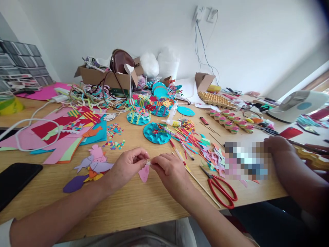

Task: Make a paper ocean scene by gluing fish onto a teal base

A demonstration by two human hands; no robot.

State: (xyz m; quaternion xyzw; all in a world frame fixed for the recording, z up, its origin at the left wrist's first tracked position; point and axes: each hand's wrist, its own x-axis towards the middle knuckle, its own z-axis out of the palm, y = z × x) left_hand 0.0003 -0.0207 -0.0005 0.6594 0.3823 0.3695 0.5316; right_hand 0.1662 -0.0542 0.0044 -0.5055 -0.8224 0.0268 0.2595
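Wooden bench (159,202), white wall (102,27) behind. Left hand (128,168) and right hand (171,171) pinch a small whitish piece (148,163) between fingertips, over the middle of the near edge; pink paper fish (144,174) hangs just below, exact grip on it unclear. Fish cutouts (100,167) overlap just left of left hand, purple cutout (74,184) beside them. Blue disc (155,137) sits beyond the hands. Red-handled scissors (221,190) lie open right of right hand, by the near edge. Black phone (15,181) at near left corner. Cardboard box (102,78) toward the far edge; another person's arm (298,164) reaches in from the right.
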